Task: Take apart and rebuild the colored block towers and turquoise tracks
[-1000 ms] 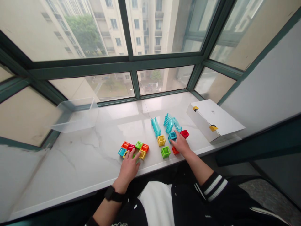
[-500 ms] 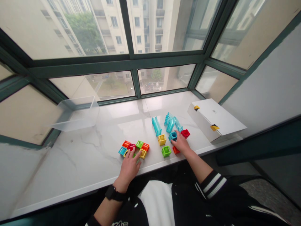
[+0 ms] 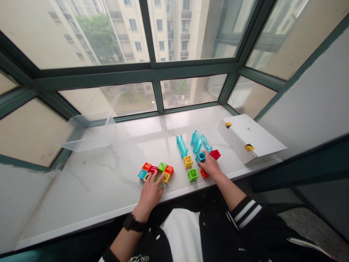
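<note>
My left hand point(image 3: 151, 191) lies with spread fingers over a cluster of joined cube blocks. In that cluster are an orange block point(image 3: 146, 166), a blue block point(image 3: 142, 174), a green block point(image 3: 162, 167) and a yellow block point(image 3: 166, 178); my palm and fingers partly cover others. On the right, my right hand point(image 3: 211, 165) grips a separate blue block point(image 3: 200, 157) between thumb and fingers. Around it stand a yellow block point(image 3: 188, 161), a green block point(image 3: 193, 175), a red block point(image 3: 215, 154) and an orange-red block point(image 3: 204, 173) partly hidden by the hand.
Clear turquoise tube pieces, one straight point(image 3: 181, 146) and one curved point(image 3: 196, 142), lie behind the blocks. A transparent plastic bin point(image 3: 89, 143) stands at the left, a white box point(image 3: 253, 136) at the right. Windows border the marble-patterned sill point(image 3: 109, 189).
</note>
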`<control>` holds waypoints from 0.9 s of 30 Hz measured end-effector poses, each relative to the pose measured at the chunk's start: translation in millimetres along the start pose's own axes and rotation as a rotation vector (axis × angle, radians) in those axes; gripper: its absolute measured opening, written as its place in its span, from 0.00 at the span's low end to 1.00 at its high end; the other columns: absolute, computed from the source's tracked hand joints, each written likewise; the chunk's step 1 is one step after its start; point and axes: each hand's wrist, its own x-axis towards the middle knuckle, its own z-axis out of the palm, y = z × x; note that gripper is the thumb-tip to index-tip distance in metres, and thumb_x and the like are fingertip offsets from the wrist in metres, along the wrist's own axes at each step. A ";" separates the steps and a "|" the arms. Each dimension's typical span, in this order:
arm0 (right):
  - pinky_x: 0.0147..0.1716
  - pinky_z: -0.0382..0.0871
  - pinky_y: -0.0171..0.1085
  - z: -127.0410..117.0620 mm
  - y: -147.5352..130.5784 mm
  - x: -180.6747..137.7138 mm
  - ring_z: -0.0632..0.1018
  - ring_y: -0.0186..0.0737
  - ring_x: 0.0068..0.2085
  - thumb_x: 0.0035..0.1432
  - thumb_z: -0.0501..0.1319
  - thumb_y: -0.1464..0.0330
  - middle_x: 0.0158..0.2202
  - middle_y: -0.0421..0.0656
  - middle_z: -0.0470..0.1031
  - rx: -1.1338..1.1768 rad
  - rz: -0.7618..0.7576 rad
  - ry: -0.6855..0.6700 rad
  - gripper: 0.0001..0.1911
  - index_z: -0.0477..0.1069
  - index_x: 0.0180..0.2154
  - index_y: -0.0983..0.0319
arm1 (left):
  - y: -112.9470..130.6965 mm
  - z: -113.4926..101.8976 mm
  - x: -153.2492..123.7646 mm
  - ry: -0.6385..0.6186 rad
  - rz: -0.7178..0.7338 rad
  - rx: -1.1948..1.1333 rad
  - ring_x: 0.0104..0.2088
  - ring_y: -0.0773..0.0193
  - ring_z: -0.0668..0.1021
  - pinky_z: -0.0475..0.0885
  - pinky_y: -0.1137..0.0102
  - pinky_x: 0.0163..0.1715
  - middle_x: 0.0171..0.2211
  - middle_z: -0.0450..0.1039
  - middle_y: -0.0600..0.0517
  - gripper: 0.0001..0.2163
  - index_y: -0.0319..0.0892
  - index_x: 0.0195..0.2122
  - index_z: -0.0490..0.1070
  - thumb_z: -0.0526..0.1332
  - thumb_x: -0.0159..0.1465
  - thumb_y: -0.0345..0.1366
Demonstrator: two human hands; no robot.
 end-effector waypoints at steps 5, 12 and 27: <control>0.47 0.73 0.43 1.4 1.4 1.1 0.81 0.55 0.52 0.61 0.68 0.62 0.57 0.54 0.78 -0.009 0.005 0.000 0.34 0.62 0.65 0.62 | 0.9 -0.5 0.1 -0.001 0.002 -0.001 0.72 0.38 0.62 0.61 0.49 0.70 0.73 0.60 0.41 0.28 0.50 0.68 0.70 0.65 0.66 0.34; 0.49 0.73 0.42 5.5 2.8 2.0 0.80 0.54 0.54 0.60 0.69 0.63 0.59 0.54 0.77 -0.002 0.010 0.012 0.35 0.61 0.65 0.61 | -0.9 3.7 -0.3 0.014 0.005 0.000 0.72 0.39 0.62 0.61 0.49 0.70 0.73 0.60 0.43 0.29 0.51 0.68 0.70 0.66 0.65 0.34; 0.48 0.73 0.42 8.1 3.2 1.5 0.80 0.53 0.53 0.59 0.69 0.63 0.60 0.53 0.76 -0.011 0.000 0.026 0.34 0.61 0.64 0.60 | -3.1 7.9 0.0 0.040 0.013 0.006 0.72 0.37 0.64 0.63 0.47 0.69 0.72 0.61 0.42 0.28 0.51 0.68 0.70 0.67 0.65 0.34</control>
